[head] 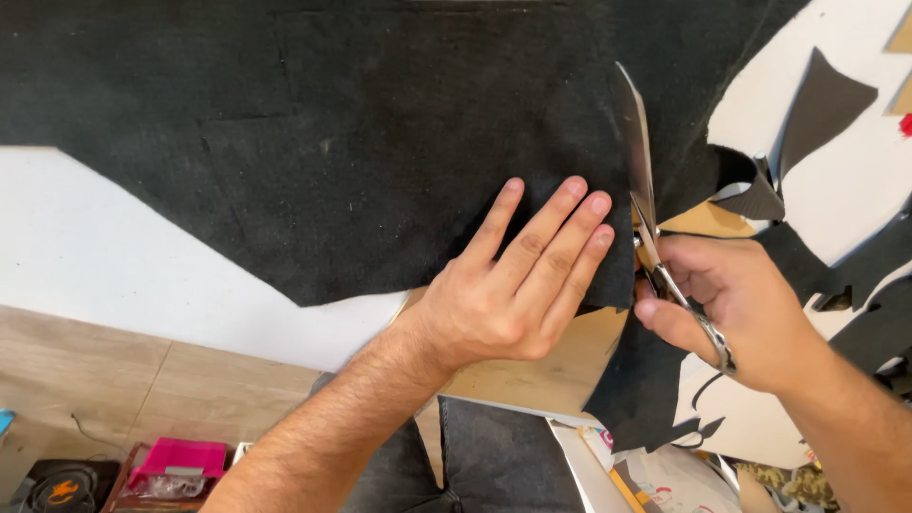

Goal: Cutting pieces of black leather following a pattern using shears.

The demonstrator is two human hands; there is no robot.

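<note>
From the head camera, looking straight down: the left hand [518, 285] lies flat and open, fingers spread a little, pressing on the black felt sheet [332, 142] right beside its cut edge. The right hand [736, 309] is closed around the handles of the steel scissors [641, 190], thumb and fingers through the loops, and the blades point away from the person, only narrowly parted, running along the felt's right edge just beside the left fingertips. The two hands sit close together but do not touch. The felt covers most of the upper half of the white table [85, 247], and its lower border slants down from the left toward the left wrist, leaving a broad bare stretch of white at the left. Under the left palm a tan cardboard template [560, 356] pokes out below the felt. To the right of the blades the room gets tight: black felt offcuts [822, 104] lie scattered over the white surface, one curled strip just beside the scissors. Below the table edge runs a pale wood floor [85, 366]. Down at the bottom left stands a pink box [176, 456] in a clear tray, and next to it a dark round object with an orange mark. At the bottom right lie papers with coloured print, too small to make out.
</note>
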